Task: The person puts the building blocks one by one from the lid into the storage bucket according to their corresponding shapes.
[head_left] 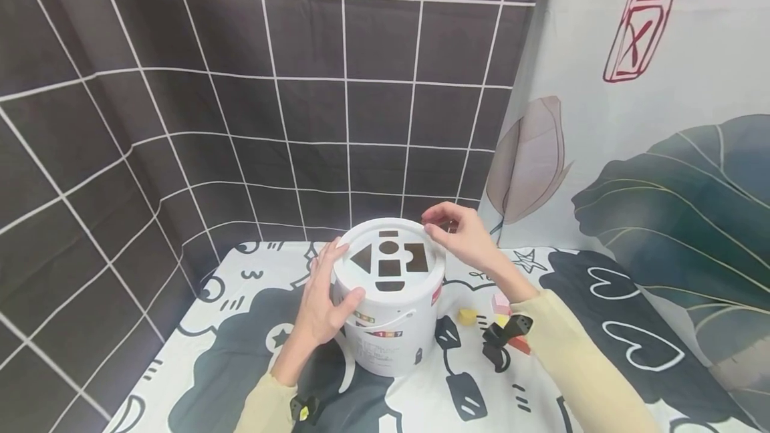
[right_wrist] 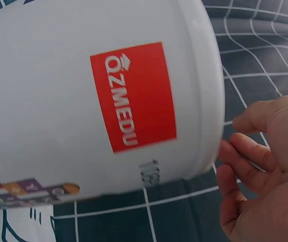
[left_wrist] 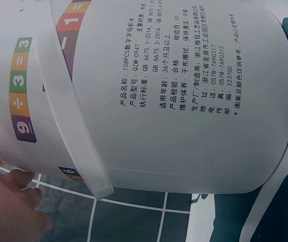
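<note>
A white bucket (head_left: 385, 346) stands upright on the cloth. Its round white lid (head_left: 415, 282) has several cut-out openings, among them a triangle, a circle and rectangles. My left hand (head_left: 325, 299) lies along the left side, thumb spread and fingers extended at the lid's edge. On the far right, my right hand (head_left: 460, 232) has its fingers loosely bent, with fingertips right at the rim. The right wrist view shows a red label (right_wrist: 134, 98) on the wall, beside that hand. Printed text and a white carrying handle (left_wrist: 78, 116) appear in the left wrist view.
Small blocks lie right of the bucket, partly behind the right wrist: a yellow block (head_left: 466, 316), a pink block (head_left: 499, 303) and a red block (head_left: 520, 345). A dark grid-patterned curtain (head_left: 307, 112) hangs behind the patterned tablecloth (head_left: 240, 306).
</note>
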Action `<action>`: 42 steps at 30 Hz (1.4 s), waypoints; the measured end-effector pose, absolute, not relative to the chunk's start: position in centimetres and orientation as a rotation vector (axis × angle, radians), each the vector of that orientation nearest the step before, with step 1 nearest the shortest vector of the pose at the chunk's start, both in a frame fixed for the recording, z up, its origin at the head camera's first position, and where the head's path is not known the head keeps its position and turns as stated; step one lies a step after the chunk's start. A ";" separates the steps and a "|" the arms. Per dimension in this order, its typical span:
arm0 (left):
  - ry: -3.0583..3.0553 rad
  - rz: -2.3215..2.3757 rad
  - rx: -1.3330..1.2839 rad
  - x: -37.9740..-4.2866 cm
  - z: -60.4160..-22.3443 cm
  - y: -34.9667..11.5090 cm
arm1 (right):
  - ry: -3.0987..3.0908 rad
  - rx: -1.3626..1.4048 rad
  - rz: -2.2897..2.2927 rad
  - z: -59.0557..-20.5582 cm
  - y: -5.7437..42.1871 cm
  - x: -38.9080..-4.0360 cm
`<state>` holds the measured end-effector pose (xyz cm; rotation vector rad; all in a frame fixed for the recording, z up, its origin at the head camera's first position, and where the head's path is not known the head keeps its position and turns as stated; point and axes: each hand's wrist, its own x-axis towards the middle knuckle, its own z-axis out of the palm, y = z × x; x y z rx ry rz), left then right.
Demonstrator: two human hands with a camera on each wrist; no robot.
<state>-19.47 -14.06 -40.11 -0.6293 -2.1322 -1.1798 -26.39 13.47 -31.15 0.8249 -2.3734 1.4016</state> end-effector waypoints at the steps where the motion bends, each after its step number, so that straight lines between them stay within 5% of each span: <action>1: -2.133 -1.182 -0.628 -19.5 -40.1 -14.1 | -2.375 0.811 1.403 -31.1 13.8 -26.3; 42: -2.132 -1.187 -0.625 -19.4 -40.2 -14.0 | -2.540 0.456 1.292 -36.2 21.7 -24.3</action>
